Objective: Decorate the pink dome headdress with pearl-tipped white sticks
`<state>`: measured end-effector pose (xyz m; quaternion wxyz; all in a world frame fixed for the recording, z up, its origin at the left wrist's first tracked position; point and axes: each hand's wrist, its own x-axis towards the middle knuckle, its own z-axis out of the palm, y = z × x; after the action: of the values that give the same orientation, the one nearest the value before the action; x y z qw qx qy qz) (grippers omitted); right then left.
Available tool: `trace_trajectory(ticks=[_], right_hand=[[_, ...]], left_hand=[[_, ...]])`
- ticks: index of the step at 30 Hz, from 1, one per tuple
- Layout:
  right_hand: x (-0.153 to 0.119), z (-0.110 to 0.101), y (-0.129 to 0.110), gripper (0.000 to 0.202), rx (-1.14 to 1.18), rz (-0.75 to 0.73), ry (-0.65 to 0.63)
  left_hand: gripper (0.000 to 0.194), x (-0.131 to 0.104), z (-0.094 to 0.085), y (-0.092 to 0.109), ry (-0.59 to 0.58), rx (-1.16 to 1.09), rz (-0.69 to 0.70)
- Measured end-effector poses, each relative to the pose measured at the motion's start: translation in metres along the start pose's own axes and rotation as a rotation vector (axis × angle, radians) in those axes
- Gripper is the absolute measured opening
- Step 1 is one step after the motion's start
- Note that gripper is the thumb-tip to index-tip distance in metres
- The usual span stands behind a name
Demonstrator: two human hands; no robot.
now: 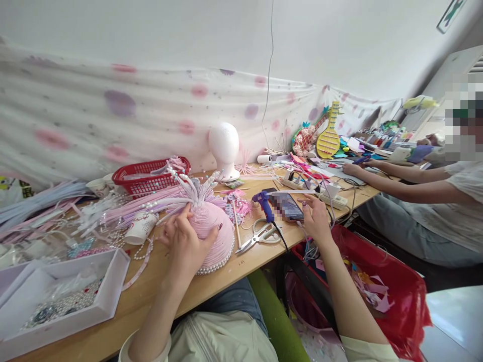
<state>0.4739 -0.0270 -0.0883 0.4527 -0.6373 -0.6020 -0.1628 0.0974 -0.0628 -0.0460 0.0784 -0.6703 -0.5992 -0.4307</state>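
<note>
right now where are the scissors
In the head view, right of centre, the scissors lie near the front edge of the table, below the glue gun and right of the pink dome.

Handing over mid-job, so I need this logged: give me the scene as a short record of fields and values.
Left hand: spread against the pink, yarn-covered dome with a pearl-beaded rim
Right hand: at the dark, rectangular phone's right end; contact unclear
Tools: blue plastic glue gun; metal-bladed scissors with white handles
Behind dome: white, head-shaped form; red plastic lattice basket
Near left: white rectangular box holding beads
Right side: co-worker seated, forearms over the table
</note>
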Motion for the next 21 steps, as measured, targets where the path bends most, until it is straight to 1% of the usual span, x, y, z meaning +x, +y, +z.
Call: trace_trajectory(ticks=[2,4,8,12,17,21], right_hand=[[0.001,-0.003,0.0,0.033,0.038,-0.007,0.06],[0.001,-0.004,0.001,0.029,0.058,-0.003,0.071],[0.001,-0.001,0.001,0.028,0.061,0.013,0.059],[0.001,0.001,0.0,0.031,0.079,0.019,0.037],[0.0,0.003,0.0,0.032,0.08,0.032,0.01],[-0.001,0.007,0.003,0.031,0.08,0.033,-0.016]], left_hand=[[0.051,-0.001,0.001,0.0,0.004,0.004,0.001],[0.05,-0.001,0.001,0.0,0.003,0.009,0.012],[0.054,0.001,-0.001,-0.001,0.0,0.044,0.013],[0.061,0.004,-0.005,0.0,-0.036,0.083,-0.003],[0.057,0.007,-0.011,0.004,-0.073,0.116,-0.013],[0.054,0.005,-0.012,0.005,-0.07,0.124,0.033]])
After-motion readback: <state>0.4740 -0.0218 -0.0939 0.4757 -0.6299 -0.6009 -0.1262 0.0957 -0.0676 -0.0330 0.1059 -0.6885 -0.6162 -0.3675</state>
